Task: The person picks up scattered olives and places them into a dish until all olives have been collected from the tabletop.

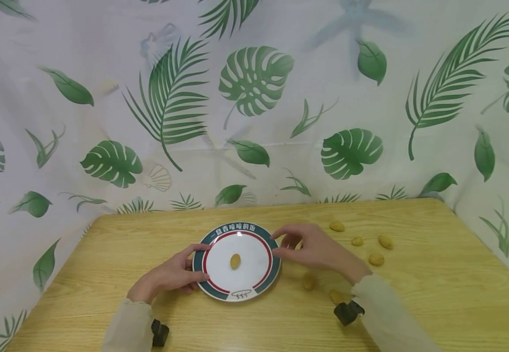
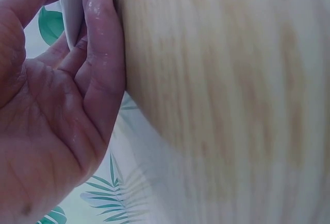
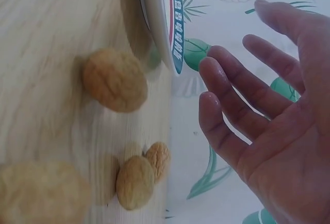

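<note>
A round white plate is kept face-up, its rim done in dark teal with a red ring and white lettering up top. One lone tan oval lump is plopped near the middle, while more wrinkly tan lumps are scattered off to the right.

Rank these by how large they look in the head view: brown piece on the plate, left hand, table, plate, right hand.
1. Table
2. Plate
3. Left hand and right hand: too alike to rank
4. Brown piece on the plate
</note>
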The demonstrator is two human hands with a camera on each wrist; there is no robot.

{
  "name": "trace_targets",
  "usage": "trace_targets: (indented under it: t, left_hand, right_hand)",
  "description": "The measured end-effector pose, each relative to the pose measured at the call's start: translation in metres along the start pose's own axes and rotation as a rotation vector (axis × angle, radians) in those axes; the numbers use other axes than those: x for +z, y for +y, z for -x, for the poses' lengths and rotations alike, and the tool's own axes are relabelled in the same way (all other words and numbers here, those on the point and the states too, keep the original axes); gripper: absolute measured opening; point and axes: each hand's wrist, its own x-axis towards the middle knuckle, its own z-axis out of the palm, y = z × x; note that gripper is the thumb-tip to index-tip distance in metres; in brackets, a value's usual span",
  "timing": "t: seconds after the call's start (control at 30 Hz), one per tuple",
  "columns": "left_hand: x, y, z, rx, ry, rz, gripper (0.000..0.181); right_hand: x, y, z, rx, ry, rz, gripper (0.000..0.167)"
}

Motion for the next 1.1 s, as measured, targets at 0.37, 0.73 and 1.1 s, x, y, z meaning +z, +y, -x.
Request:
trace_targets:
  t: [0.37, 0.73, 1.1]
  left_hand:
    - [0.0, -0.001, 0.001, -0.003, 0.002, -0.005, 0.07]
    - [0.0, 0.001, 0.0, -0.003, 0.004, -0.008, 0.07]
    - [0.001, 0.0, 0.001, -0.014, 0.02, -0.02, 0.069]
  right_hand:
    - [-0.007, 0.006, 0.015, 0.033, 0.014, 0.033, 0.034]
    - [-0.016, 0.017, 0.031, 0.021, 0.041, 0.029, 0.031]
    - [-0.027, 0.028, 0.048, 0.07, 0.058, 0.045, 0.032]
